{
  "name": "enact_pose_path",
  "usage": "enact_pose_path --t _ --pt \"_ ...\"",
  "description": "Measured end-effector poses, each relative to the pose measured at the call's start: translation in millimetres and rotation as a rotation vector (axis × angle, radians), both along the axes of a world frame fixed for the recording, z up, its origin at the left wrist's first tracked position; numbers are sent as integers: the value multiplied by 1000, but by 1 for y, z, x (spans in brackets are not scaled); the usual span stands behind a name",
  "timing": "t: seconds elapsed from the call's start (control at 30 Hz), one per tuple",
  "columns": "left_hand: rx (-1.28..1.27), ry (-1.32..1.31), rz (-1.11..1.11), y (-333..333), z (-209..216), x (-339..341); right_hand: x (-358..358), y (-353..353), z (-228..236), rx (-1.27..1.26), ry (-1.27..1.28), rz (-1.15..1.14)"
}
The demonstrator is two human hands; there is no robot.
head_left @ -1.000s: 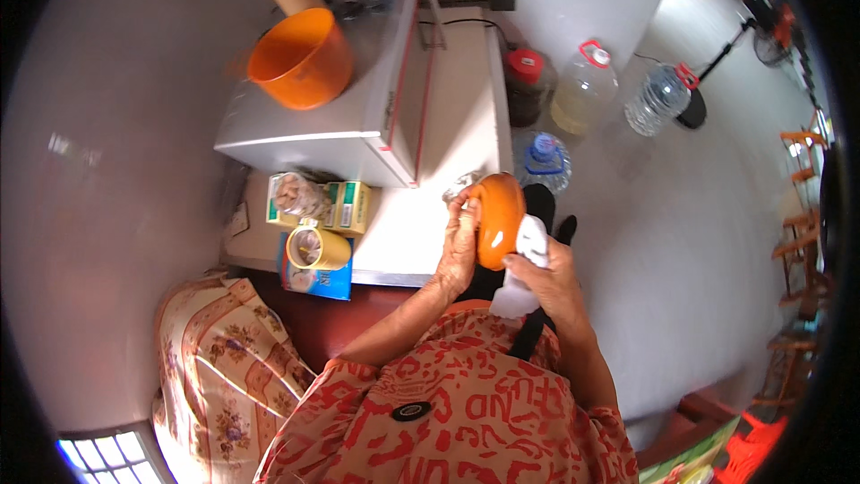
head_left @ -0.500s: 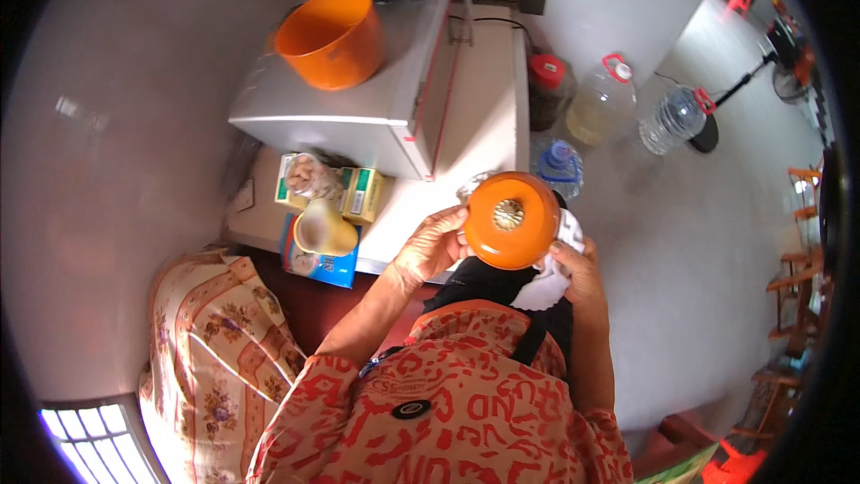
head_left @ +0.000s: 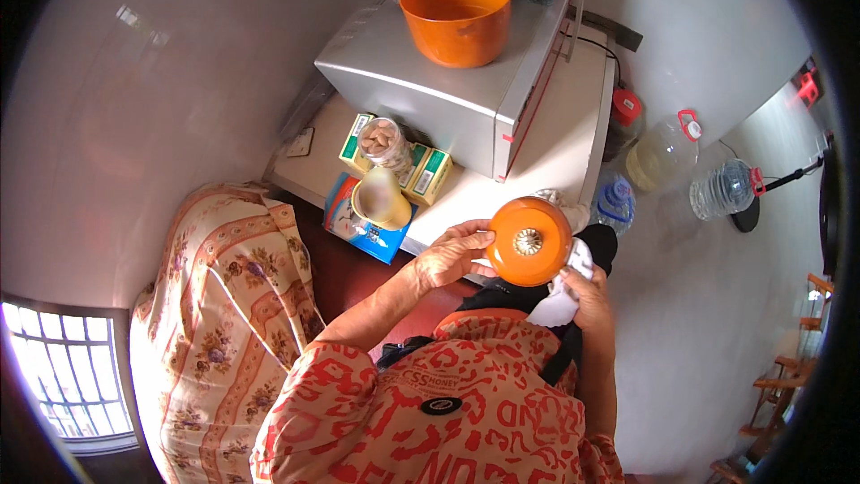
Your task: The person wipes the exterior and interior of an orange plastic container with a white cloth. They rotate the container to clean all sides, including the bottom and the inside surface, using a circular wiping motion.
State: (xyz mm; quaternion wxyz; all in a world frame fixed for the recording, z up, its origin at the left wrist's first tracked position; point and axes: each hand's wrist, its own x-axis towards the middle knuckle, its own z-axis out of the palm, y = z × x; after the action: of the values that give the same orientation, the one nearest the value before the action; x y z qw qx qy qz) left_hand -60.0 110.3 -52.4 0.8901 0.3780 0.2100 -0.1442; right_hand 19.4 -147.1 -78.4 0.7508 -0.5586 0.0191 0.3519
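My left hand (head_left: 452, 255) grips the left rim of a round orange lid (head_left: 528, 240) with a metal knob in its middle, held flat in front of my chest. My right hand (head_left: 587, 296) is under the lid's right side and holds a white cloth (head_left: 564, 300) against it. An orange pot (head_left: 457, 13) without a lid stands on top of a silver microwave oven (head_left: 430, 90) on the white counter (head_left: 560, 148).
Beside the oven stand a jar of nuts (head_left: 383, 142), green-yellow boxes (head_left: 428, 175), a blurred cup (head_left: 381, 199) and a blue box (head_left: 363, 224). Plastic bottles (head_left: 663, 151) sit on the floor at right. A floral cloth (head_left: 224, 305) lies at left.
The lid turned from on edge to flat with its knob facing up. The view came closer to the counter and the oven.
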Motion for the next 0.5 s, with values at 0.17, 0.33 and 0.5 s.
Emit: enact_pose_path --t 0.17,0.33,0.5 --pt "274 2 234 38 18 -37 -6 64 10 -37 86 208" --pt "268 -111 595 85 1 -74 -12 144 26 -3 66 490" --pt "333 -193 797 117 -12 -91 -24 201 7 56 137 582"
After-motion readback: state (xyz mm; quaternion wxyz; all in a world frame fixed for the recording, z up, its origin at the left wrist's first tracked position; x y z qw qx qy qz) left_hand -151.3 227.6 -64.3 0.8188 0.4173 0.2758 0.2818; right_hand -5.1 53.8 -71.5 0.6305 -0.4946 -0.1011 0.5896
